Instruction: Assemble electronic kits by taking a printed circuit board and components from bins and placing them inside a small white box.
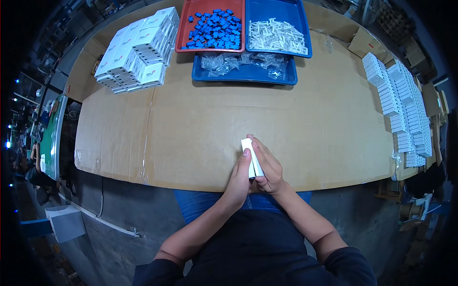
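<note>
Close to the table's near edge, both my hands hold a small white box point(253, 161) just above the cardboard surface. It stands on edge, its narrow side toward me, with a dark strip at the near end. My left hand point(240, 175) is closed on its left side, the thumb lying along the top. From the right, my right hand point(269, 169) presses against it, fingers along the far side and thumb at the near end. The box's underside and most of my left fingers are hidden.
A stack of white boxes point(125, 56) stands far left. At the back are a red tray point(186, 28) of blue pieces and a blue tray point(305, 28) of white pieces. A lower blue tray point(229, 79) holds clear bags. Rows of white boxes point(400, 107) line the right.
</note>
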The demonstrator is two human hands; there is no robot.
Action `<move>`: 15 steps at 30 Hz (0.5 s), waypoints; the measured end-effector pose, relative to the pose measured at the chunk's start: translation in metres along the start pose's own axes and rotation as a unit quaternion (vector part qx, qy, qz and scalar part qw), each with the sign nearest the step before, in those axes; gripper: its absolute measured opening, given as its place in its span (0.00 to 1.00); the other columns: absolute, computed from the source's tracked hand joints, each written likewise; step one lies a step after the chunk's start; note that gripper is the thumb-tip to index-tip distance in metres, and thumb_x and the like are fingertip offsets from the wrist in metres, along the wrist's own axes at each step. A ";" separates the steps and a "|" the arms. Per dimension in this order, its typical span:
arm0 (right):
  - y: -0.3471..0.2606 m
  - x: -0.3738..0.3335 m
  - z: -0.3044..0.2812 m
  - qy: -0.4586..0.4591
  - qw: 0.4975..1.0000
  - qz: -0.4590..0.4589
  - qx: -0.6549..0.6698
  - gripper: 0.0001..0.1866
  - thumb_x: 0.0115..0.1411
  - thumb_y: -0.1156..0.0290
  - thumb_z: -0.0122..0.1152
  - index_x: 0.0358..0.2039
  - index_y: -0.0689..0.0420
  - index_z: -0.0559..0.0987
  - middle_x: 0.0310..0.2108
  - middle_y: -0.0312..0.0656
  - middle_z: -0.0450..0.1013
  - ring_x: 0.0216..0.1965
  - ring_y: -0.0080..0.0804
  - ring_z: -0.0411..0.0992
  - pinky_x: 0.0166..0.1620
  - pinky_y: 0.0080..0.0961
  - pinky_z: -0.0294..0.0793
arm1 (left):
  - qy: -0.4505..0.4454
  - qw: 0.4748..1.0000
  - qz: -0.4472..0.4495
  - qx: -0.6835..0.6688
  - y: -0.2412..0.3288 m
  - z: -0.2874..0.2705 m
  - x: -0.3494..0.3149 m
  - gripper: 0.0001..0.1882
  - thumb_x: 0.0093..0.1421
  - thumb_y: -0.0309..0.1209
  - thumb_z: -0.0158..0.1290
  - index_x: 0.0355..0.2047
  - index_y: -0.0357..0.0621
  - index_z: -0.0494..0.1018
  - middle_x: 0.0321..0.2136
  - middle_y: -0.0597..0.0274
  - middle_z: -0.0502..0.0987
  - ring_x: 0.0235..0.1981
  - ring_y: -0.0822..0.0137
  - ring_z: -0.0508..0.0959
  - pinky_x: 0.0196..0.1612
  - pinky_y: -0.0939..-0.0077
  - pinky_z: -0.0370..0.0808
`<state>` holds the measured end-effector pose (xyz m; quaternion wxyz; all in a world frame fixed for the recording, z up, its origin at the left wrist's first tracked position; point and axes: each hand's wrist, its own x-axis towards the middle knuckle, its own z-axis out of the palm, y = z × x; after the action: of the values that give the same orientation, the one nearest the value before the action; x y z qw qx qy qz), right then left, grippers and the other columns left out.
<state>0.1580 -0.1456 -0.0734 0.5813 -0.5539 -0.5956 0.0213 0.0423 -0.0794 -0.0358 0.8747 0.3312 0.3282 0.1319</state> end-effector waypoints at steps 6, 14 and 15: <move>-0.012 0.012 -0.006 -0.050 0.997 0.062 0.005 0.44 0.73 0.38 0.44 0.68 0.69 0.66 0.69 0.63 0.63 0.70 0.58 0.63 0.68 0.45 0.66 | 0.012 0.992 0.121 0.035 0.008 -0.004 0.010 0.34 0.79 0.51 0.37 0.73 0.38 0.54 0.52 0.58 0.73 0.49 0.70 0.75 0.53 0.73 0.73; -0.038 0.019 -0.005 -0.084 0.938 0.315 0.115 0.26 0.72 0.68 0.58 0.67 0.66 0.70 0.71 0.57 0.62 0.72 0.48 0.62 0.69 0.34 0.65 | 0.023 0.952 0.237 0.193 0.018 -0.014 0.013 0.32 0.78 0.33 0.38 0.77 0.39 0.43 0.72 0.49 0.54 0.71 0.61 0.57 0.72 0.66 0.54; -0.041 0.020 -0.002 -0.085 0.939 0.313 0.116 0.26 0.72 0.68 0.58 0.67 0.66 0.70 0.71 0.57 0.62 0.72 0.48 0.62 0.69 0.34 0.65 | 0.019 0.950 0.246 0.191 0.017 -0.015 0.013 0.32 0.77 0.32 0.37 0.77 0.39 0.42 0.72 0.49 0.54 0.71 0.61 0.57 0.72 0.66 0.54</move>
<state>0.1393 -0.1490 -0.0320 0.5529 -0.6374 -0.4324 0.3179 0.0422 -0.0537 -0.0393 0.7292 0.5596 0.2725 0.2843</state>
